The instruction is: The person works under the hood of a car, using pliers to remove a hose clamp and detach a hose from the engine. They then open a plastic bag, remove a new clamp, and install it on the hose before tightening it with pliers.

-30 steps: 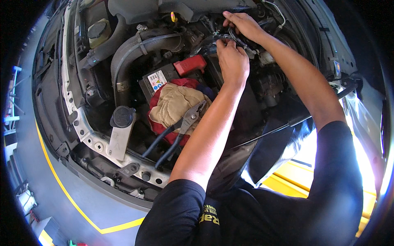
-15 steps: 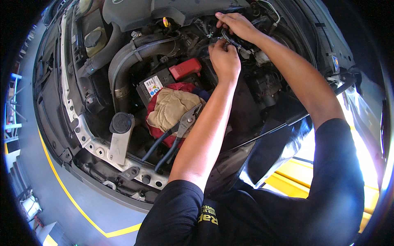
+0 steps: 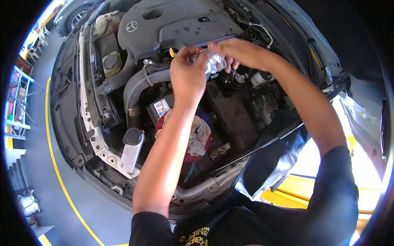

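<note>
A crinkled, shiny silvery wrap [image 3: 216, 64], foil or clear plastic, is between my two hands above the engine bay. My left hand [image 3: 188, 71] is closed on its left side, fingers curled. My right hand [image 3: 232, 53] reaches over its right side with bent fingers around it; part of its grip is hidden. Below, a beige and red cloth [image 3: 200, 141] lies by the battery [image 3: 162, 107]. My left forearm covers much of the cloth. A blue handle end [image 3: 190, 172] of the pliers shows beneath it.
The grey engine cover [image 3: 180, 24] lies beyond my hands. A thick curved hose [image 3: 133, 92] runs on the left, near a white reservoir with a black cap [image 3: 133, 137]. The front body rail [image 3: 98, 145] edges the bay. A yellow floor line [image 3: 57, 164] curves outside the car.
Both hands have risen out of the engine parts, the left moving leftward. The silvery wrap now shows between them. My view has shifted, revealing more of the engine cover.
</note>
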`<state>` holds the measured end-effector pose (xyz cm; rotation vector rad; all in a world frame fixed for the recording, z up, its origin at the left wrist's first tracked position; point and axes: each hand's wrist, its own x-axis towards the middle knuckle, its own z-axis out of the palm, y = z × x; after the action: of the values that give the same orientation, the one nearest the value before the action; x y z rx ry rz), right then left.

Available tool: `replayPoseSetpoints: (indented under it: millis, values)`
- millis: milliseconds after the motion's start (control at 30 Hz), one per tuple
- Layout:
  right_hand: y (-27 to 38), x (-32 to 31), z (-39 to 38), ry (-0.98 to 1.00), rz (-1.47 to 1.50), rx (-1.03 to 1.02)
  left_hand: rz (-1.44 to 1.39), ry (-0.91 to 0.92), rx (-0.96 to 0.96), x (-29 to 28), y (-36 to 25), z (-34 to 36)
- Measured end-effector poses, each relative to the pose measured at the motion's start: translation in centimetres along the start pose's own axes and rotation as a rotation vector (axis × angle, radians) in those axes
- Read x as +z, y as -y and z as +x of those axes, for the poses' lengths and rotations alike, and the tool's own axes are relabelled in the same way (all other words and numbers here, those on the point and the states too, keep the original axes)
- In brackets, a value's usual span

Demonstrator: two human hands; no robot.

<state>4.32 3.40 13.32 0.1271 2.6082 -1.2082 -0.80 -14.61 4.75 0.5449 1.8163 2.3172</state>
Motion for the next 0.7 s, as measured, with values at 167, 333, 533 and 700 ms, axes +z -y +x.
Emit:
replayPoseSetpoints:
  millis: [167, 333, 533, 700]
  values:
    - [9.4, 4.2, -7.9, -0.004, -0.192, -0.113, 0.393, 0.146, 0.333, -5.8, -9.1, -7.1]
    - [14.0, 7.2, -15.4, -0.021, -0.148, -0.398, 0.622, 0.178, 0.632, -9.8, -16.1, -14.6]
    - [13.6, 10.7, -16.0, -0.125, -0.015, -0.407, 0.731, 0.231, 0.569, -10.8, -17.5, -16.8]
    - [13.7, 11.0, -16.8, -0.155, -0.059, -0.360, 0.726, 0.109, 0.727, -9.9, -16.7, -15.9]
